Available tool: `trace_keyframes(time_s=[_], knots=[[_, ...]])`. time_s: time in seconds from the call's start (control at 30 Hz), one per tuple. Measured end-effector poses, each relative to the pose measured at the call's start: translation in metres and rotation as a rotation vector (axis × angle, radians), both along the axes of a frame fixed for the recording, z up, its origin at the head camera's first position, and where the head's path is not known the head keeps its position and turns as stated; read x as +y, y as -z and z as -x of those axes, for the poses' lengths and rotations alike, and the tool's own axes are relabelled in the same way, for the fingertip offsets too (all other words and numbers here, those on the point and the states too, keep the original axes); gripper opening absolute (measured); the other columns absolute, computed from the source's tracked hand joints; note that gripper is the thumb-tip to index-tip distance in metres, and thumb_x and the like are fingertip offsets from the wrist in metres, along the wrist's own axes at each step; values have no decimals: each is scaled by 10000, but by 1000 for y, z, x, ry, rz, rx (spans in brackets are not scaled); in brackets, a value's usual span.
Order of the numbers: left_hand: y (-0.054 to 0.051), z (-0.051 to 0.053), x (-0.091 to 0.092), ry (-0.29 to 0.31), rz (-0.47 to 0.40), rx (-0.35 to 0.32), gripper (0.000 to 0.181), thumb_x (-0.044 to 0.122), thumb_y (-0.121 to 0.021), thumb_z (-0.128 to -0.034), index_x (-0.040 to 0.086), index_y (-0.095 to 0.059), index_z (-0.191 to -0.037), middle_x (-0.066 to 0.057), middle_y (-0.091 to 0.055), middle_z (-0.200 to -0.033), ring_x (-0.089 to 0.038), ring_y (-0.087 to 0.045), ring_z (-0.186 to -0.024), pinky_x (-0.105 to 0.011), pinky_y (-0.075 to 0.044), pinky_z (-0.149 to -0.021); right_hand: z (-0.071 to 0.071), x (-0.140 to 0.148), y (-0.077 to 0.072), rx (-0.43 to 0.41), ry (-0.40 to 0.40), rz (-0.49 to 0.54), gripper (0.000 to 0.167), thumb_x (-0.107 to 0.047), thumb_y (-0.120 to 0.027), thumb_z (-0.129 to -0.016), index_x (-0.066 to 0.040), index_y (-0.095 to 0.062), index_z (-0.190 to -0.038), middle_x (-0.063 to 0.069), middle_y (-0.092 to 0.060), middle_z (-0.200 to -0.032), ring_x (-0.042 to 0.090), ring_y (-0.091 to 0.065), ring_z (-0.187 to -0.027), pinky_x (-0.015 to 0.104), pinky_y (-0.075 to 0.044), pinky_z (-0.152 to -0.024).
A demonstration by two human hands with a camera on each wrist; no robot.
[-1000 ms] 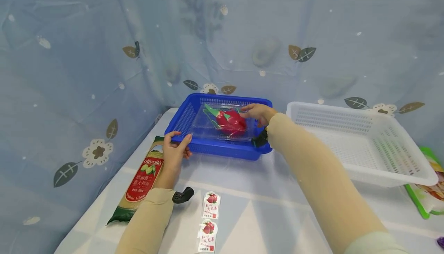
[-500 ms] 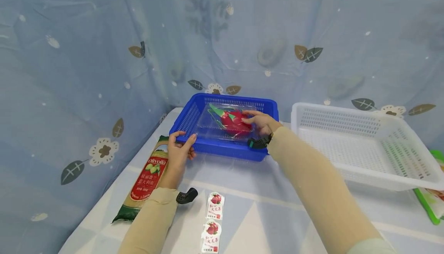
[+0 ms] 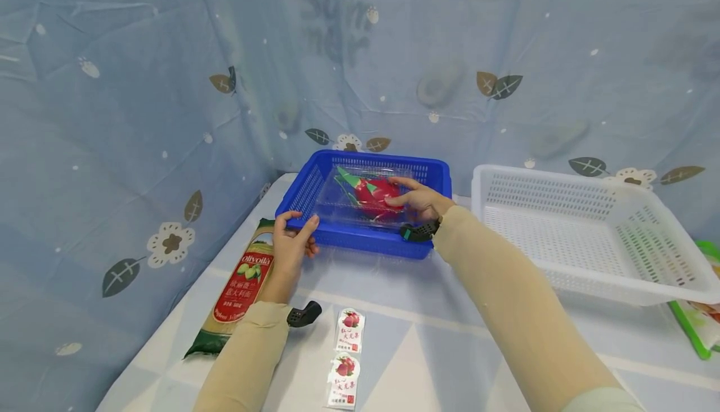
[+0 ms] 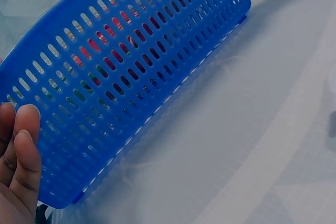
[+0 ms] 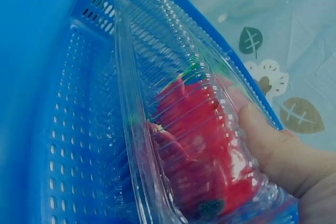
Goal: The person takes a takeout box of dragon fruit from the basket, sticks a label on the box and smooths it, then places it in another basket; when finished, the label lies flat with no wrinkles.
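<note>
A blue plastic basket [image 3: 365, 240] holds a clear plastic box [image 3: 334, 202] with a red dragon fruit [image 3: 372, 198] inside, its leafy tips green. My left hand [image 3: 292, 243] grips the basket's near left corner; its fingers show against the slotted wall in the left wrist view. Reaching in from the right, my right hand [image 3: 419, 199] holds the right part of the clear box beside the fruit. In the right wrist view, the thumb [image 5: 262, 135] lies against the ridged plastic, and part of another finger shows blurred through it.
A red and gold pasta bag [image 3: 239, 290] lies left of the basket, beside the left forearm. Two dragon-fruit labels [image 3: 345, 368] lie in front. A white basket [image 3: 562, 237] stands at the right, with a green-edged packet [image 3: 694, 324] partly beneath it. Patterned curtain hangs behind.
My right hand has come lower and closer round the right part of the clear box, the thumb now over the fruit. The left hand stays on the basket corner. The view has shifted slightly.
</note>
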State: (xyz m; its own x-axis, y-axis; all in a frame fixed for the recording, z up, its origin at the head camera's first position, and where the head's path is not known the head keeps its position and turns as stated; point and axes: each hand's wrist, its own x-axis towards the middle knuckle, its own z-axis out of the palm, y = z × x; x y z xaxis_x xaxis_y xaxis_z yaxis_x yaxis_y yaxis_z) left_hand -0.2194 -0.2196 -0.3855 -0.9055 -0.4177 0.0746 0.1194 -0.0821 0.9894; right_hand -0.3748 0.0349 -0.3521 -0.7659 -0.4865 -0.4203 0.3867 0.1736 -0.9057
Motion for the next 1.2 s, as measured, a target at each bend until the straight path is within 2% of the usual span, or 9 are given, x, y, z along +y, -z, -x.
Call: trace_keyframes(time_s=[0.03,0.1,0.17,0.4,0.67,0.93,1.2], knots=[[2,2,0,0,-6,0,452,212,-714,-909,81,-441,-1244,1,-576,-564,-141,-560,-403,-259,-468,-408,0,-1,1,-9,-3,27,721,-55,-624,-948,-348,-314,-1530,45,-106,-1637,251,-473,-1098,363,-454,-938],[2,3,0,-3,-12,-4,438,210,-718,-906,98,-448,-1233,-5,-575,-565,-146,-557,-401,-260,-465,-406,1,-2,2,-13,-13,72,717,-33,-600,-958,-320,-295,-1539,53,-91,-1637,319,-392,-1312,480,-384,-1117],[6,5,-1,-10,-17,-2,429,223,-724,-901,122,-454,-1218,-1,-573,-563,-142,-553,-398,-253,-459,-401,2,-3,3,-11,-16,104,707,-22,-588,-962,-297,-288,-1541,72,-116,-1625,343,-378,-1360,523,-334,-1166],[-2,0,3,3,-11,4,462,213,-717,-906,74,-444,-1251,-10,-576,-572,-155,-561,-410,-261,-465,-413,3,-2,2,52,7,145,628,-29,-591,-964,-221,-324,-1499,120,-246,-1567,319,-468,-1254,401,-489,-974],[-2,-1,3,-9,-5,2,475,200,-715,-908,54,-444,-1268,-16,-579,-578,-156,-560,-414,-261,-474,-418,-2,-1,0,111,3,131,589,-40,-597,-960,-173,-341,-1474,130,-269,-1543,310,-508,-1211,449,-457,-1052],[-3,-1,4,-36,22,8,473,222,-720,-904,57,-452,-1257,-53,-591,-616,-154,-566,-418,-266,-486,-419,-5,0,-9,153,32,179,505,-17,-618,-943,-140,-414,-1388,116,-345,-1475,241,-573,-1073,338,-538,-833],[-3,-1,4,-38,24,-15,474,236,-722,-903,73,-454,-1259,-24,-581,-605,-159,-562,-427,-263,-487,-426,-9,8,-14,161,61,180,404,-22,-635,-933,-157,-465,-1274,63,-398,-1341,160,-579,-834,287,-519,-709]])
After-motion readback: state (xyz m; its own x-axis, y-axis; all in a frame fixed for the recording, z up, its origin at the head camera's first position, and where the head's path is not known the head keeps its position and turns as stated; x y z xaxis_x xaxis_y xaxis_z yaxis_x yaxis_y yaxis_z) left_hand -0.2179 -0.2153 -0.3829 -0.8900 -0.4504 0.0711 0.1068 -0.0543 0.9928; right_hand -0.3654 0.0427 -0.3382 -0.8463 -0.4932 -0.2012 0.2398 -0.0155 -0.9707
